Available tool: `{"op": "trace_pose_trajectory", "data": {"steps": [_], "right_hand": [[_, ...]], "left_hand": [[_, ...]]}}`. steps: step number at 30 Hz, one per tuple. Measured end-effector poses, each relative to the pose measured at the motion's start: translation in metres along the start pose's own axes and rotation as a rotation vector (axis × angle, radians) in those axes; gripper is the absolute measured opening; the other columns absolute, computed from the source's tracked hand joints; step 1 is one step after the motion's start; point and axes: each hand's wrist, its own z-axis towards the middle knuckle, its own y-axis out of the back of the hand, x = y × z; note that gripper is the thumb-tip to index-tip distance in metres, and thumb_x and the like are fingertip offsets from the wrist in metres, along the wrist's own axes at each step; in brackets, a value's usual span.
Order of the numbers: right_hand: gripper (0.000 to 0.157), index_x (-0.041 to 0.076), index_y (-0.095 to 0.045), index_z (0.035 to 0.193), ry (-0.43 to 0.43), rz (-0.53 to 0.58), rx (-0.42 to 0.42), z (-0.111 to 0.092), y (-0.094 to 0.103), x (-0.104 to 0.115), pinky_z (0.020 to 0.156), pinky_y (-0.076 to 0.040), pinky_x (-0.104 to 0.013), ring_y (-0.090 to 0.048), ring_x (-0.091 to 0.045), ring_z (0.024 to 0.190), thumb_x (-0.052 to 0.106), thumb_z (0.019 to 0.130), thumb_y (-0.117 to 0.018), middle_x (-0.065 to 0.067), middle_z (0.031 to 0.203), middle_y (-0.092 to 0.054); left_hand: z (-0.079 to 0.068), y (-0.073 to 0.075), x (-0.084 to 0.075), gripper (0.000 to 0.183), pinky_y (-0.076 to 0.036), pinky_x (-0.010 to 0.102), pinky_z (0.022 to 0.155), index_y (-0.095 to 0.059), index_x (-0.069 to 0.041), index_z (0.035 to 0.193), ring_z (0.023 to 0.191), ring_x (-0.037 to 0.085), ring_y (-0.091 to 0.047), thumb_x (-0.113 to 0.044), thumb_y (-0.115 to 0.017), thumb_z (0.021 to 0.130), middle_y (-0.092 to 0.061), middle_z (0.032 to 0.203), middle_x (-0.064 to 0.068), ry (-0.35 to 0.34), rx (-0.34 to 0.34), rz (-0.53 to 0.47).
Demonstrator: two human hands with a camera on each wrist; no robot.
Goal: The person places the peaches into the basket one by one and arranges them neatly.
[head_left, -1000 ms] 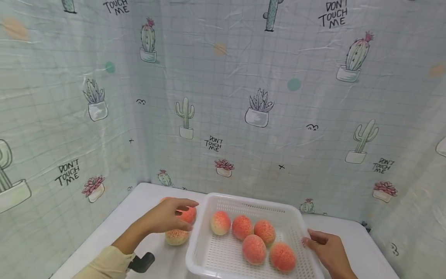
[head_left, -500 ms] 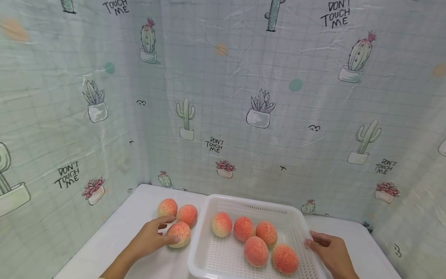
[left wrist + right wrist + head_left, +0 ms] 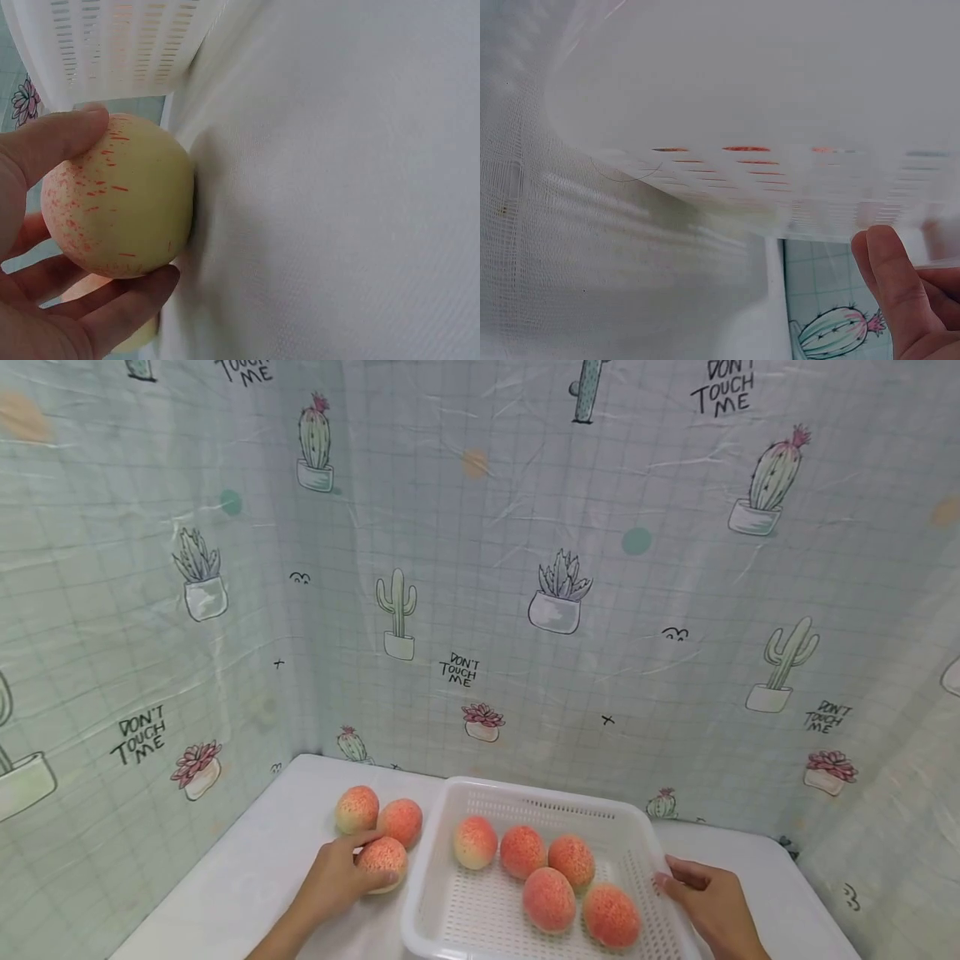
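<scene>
On the left, my left hand [image 3: 335, 875] grips a peach [image 3: 383, 862], thumb on the near side and fingers around the far side. The left wrist view shows this peach [image 3: 124, 196] as pale yellow with red flecks, seemingly touching the white cloth. Two more peaches, one at the back left [image 3: 357, 810] and one beside it [image 3: 401, 822], lie just behind. To the right stands a white perforated plastic basket [image 3: 472, 927] with several peaches inside. My right hand [image 3: 712, 897] holds the basket's right rim; its fingers [image 3: 889, 259] lie against the wall.
A white-covered table [image 3: 247, 860] carries everything. Cactus-printed plastic sheeting [image 3: 480, 568] hangs close behind it and along both sides. White tabletop shows left of the hand and right of the basket.
My left hand has come back from above the loose peaches, down and left, and now grips the nearest one. The right hand stays on the basket rim.
</scene>
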Motion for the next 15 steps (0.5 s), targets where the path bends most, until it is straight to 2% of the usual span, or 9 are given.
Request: {"op": "trace_pose_trajectory", "data": {"steps": [5, 11, 15], "right_hand": [[0.058, -0.012, -0.059, 0.136, 0.005, -0.001, -0.004, -0.001, -0.001, 0.000, 0.081, -0.064, -0.042, -0.075, -0.023, 0.095, 0.021, 0.093, -0.079, -0.028, 0.121, -0.073], [0.060, -0.012, -0.057, 0.138, -0.016, 0.002, 0.007, 0.000, -0.001, 0.000, 0.082, -0.064, -0.043, -0.076, -0.031, 0.101, 0.021, 0.093, -0.079, -0.030, 0.126, -0.070], [0.060, -0.010, -0.056, 0.140, -0.029, 0.001, 0.004, 0.001, -0.001, -0.001, 0.084, -0.064, -0.043, -0.074, -0.037, 0.108, 0.021, 0.094, -0.079, -0.032, 0.132, -0.066]], "left_hand": [[-0.002, 0.004, -0.005, 0.070, -0.057, 0.038, 0.084, -0.073, -0.010, 0.128, 0.105, 0.019, -0.068, -0.033, -0.097, 0.067, -0.073, 0.129, 0.014, 0.019, -0.001, -0.012], [-0.007, 0.009, -0.010, 0.069, -0.058, 0.037, 0.082, -0.074, -0.010, 0.127, 0.100, 0.018, -0.069, -0.032, -0.098, 0.066, -0.075, 0.124, 0.014, 0.034, 0.007, -0.020], [-0.010, 0.013, -0.017, 0.069, -0.056, 0.032, 0.075, -0.074, -0.012, 0.128, 0.097, 0.018, -0.070, -0.032, -0.098, 0.066, -0.077, 0.117, 0.011, 0.067, 0.022, -0.057]]}}
